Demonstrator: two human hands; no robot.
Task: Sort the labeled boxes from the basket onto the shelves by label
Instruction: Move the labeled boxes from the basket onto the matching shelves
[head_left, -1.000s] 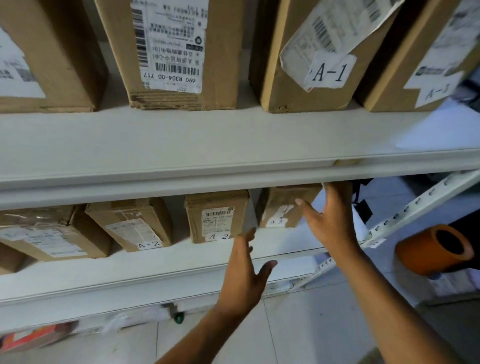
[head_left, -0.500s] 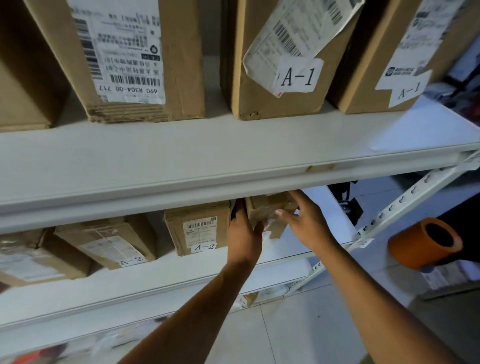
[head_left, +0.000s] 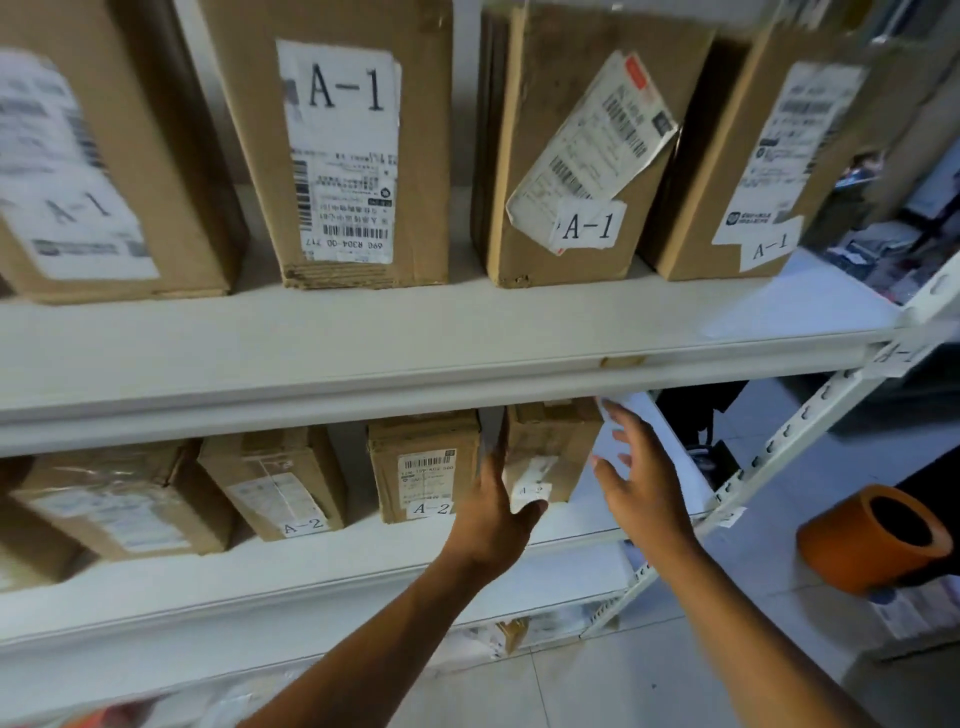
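Head view: small A-2 box (head_left: 550, 447) upright (label facing outward).

Brown cardboard boxes (head_left: 332, 156) with white labels printed in black "A-1" line the off-white upper shelf (head_left: 415, 332) above both grips. One white label (head_left: 592, 150) carries black barcodes and a small red patch at its corner. On the pale lower shelf (head_left: 311, 566), the brown box (head_left: 550, 447) between the left hand (head_left: 493, 509) and the right hand (head_left: 644, 483) bears a white sticker with faint grey lettering. The brown box to the left of the left grip (head_left: 423, 467) shows a white barcode label marked "A-2" in black. An orange roll (head_left: 872, 540) with a dark hollow sits to the right of the right grip, above light grey floor tiles (head_left: 571, 691).
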